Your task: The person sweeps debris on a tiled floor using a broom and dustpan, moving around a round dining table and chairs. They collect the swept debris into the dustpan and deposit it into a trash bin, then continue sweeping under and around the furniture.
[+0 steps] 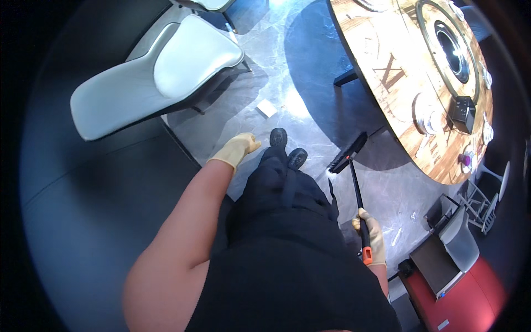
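My right hand (374,237), in a pale yellow rubber glove, grips the black handle of a push broom (359,191) with an orange end. The broom's black bristled head (348,154) rests on the floor beside the round table's shadow. On the other side of my body, my left hand (240,147) wears a matching glove. Its fingers are curled and nothing shows in them; it hangs in the air near my black shoes (278,137). Ahead of my feet, a white square paper (266,108) lies on the grey marbled floor (195,135).
A white padded chair (195,62) stands ahead on the left. To the right, a round wooden table (402,87) bears dishes, a black box (463,114) and a central metal cooker (452,52). A grey chair (460,240) and a white paper scrap (397,236) are at lower right.
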Demonstrator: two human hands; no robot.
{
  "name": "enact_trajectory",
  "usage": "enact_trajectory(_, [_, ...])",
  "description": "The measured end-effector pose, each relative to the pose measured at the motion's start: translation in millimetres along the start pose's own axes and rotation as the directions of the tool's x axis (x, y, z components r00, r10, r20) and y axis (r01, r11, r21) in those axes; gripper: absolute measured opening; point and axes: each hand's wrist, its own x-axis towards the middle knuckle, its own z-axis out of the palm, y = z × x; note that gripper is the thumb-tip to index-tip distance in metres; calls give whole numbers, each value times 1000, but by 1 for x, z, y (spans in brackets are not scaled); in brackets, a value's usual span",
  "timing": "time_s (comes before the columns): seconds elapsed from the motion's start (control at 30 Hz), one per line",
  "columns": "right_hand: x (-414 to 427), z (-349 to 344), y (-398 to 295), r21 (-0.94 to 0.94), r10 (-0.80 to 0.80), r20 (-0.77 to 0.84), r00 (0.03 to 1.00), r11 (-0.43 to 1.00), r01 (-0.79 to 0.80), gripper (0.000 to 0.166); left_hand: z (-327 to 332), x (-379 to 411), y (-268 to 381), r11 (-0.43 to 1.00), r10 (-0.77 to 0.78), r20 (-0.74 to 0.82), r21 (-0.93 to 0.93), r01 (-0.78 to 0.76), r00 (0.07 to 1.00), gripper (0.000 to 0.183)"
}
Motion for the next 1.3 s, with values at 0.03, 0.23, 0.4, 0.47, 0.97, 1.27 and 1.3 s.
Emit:
enact_trajectory(0.03, [-1, 2, 4, -15, -18, 19, 1000, 1000, 18, 29, -2, -24, 0, 999, -20, 17, -45, 21, 1000, 53])
enact_trajectory(0.23, [28, 13, 16, -142, 7, -64, 998, 990, -16, 29, 4, -154, -57, 936, -119, -207, -349, 41, 971, 47])
enact_trajectory(0.4, [13, 52, 21, -127, -61, -32, 998, 990, 57, 27, -4, -187, -139, 760, -353, -407, -649, 5, 843, 49])
enact_trajectory(0.47, [10, 65, 30, -103, -99, -45, 994, 990, 94, 28, -26, -195, -172, 684, -411, -454, -727, -62, 790, 49])
enact_trajectory(0.97, [-11, 218, 68, 6, -102, -96, 990, 995, 103, 27, -261, -295, -348, 920, -250, -964, -267, -286, 95, 50])
enact_trajectory(1.27, [6, 268, 76, -4, 62, -185, 981, 998, -63, 26, -268, -296, -402, 954, -132, -991, -119, -275, -29, 42])
enact_trajectory(1.3, [1, 273, 75, -4, 65, -161, 985, 998, -66, 27, -272, -298, -408, 968, -83, -994, -64, -242, -72, 40])
